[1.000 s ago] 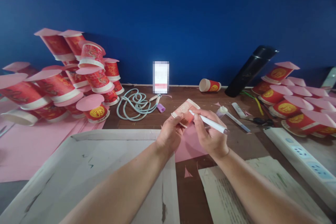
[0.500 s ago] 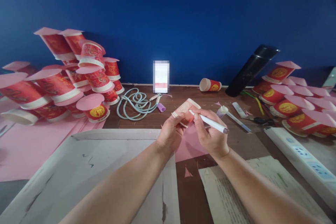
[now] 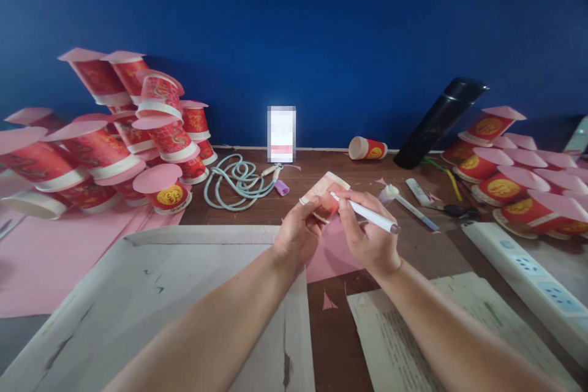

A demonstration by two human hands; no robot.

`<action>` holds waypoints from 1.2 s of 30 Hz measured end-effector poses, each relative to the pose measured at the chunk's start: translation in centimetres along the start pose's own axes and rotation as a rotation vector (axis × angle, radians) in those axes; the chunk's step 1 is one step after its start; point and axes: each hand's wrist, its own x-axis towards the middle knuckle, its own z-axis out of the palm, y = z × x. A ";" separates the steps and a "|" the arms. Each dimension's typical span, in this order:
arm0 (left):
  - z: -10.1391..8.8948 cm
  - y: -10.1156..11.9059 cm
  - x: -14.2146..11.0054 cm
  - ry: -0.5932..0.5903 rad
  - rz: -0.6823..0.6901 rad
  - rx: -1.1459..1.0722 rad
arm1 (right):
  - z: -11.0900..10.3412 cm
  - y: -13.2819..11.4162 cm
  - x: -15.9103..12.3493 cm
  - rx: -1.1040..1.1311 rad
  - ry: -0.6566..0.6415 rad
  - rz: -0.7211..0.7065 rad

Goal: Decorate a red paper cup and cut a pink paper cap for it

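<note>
My left hand [image 3: 301, 226] is closed around a red and white paper cup [image 3: 328, 190], which it holds tilted above the table. In my right hand [image 3: 370, 229] is a white marker pen [image 3: 372, 215], pinched between thumb and fingers. The pen's tip meets the side of the cup, or is very close to it. What the tip has drawn is too small to make out. Below the hands lies a sheet of pink paper [image 3: 333, 257]. A purple pen cap [image 3: 282, 188] rests on the table beyond my left hand.
Red cups with pink paper tops [image 3: 160, 128] are stacked at left, more [image 3: 500, 187] at right. A white box lid [image 3: 184, 294] lies front left, a printed sheet [image 3: 404, 331] and power strip [image 3: 519, 263] front right. Behind are a coiled cable [image 3: 236, 180], black bottle [image 3: 436, 125] and fallen cup [image 3: 367, 148].
Almost nothing differs. The cup and the pen tip have shifted very slightly to the left, while both hands keep their grip.
</note>
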 end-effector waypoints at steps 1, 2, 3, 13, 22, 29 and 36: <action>0.0 0.0 0.0 0.004 -0.004 -0.004 | 0.0 0.0 0.0 0.001 -0.003 0.003; 0.0 0.0 0.0 0.009 -0.008 -0.008 | 0.0 0.0 0.0 0.000 -0.004 0.005; 0.0 0.0 0.1 0.017 -0.010 -0.012 | 0.0 0.0 0.0 -0.003 -0.004 0.007; 0.0 0.2 0.1 0.026 -0.004 -0.026 | 0.0 0.1 -0.1 -0.021 -0.001 0.021; 0.2 0.4 0.1 0.036 -0.015 -0.057 | 0.0 0.3 -0.2 0.005 -0.006 0.040; 0.3 0.5 0.0 0.029 -0.012 -0.070 | 0.0 0.3 -0.2 0.001 -0.014 0.055; 0.1 0.5 0.1 0.009 -0.003 -0.066 | -0.1 0.2 -0.2 0.005 -0.018 0.066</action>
